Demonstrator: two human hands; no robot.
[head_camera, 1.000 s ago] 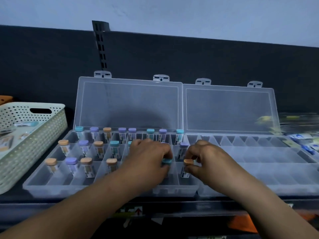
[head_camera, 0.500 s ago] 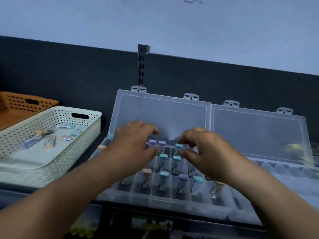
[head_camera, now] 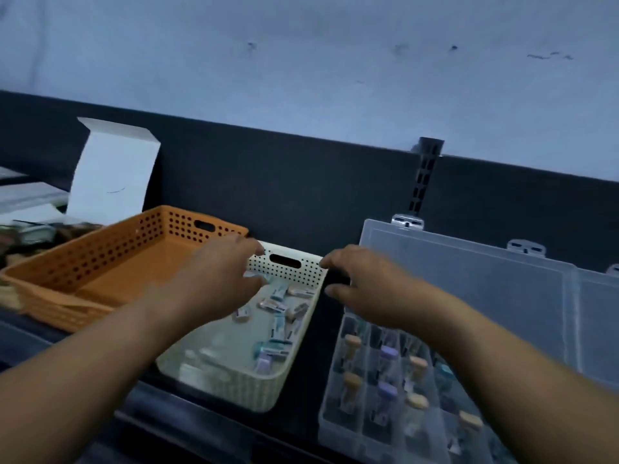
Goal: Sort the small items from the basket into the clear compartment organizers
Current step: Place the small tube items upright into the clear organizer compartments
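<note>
- clutter of papers (head_camera: 26, 204) at far left edge, blurred, can't tell more.
- white cardboard box (head_camera: 114, 172), flap up, stands behind the orange basket against the dark back panel (head_camera: 284, 182).
- orange basket (head_camera: 100, 266), perforated walls, slot handle at far end, on the table (head_camera: 301, 426) just left of the white basket; touching it or not, can't tell.
- left hand (head_camera: 217, 276) out over the far-left part of the white basket, palm down, motion-blurred; fingers (head_camera: 249, 247) fairly straight and loosely spread, thumb apart below them, nothing held.
- white basket (head_camera: 291, 271), perforated, slot handle at far end, sits between the orange basket and the organizer.
- small items (head_camera: 276, 306): little labelled vials lying flat, scattered loose on the white basket's floor, mostly in its right half; a couple with teal and purple caps near the front.
- right hand (head_camera: 371, 286) above the gap between white basket and organizer; fingers (head_camera: 331, 262) point left toward the basket's right rim, thumb apart underneath, wide gap between, nothing held.
- clear organizer (head_camera: 326, 416) right of the white basket, apart from it; its lid (head_camera: 469, 289) is up and leans back; right forearm crosses over it.
- capped vials (head_camera: 388, 353) upright in the organizer's compartments, one each; orange and purple caps in the left columns, teal further right, partly hidden by the arm.
- black slotted rail (head_camera: 427, 175) on the back panel behind the lid.
- second clear lid (head_camera: 599, 323) at right edge, also up.
</note>
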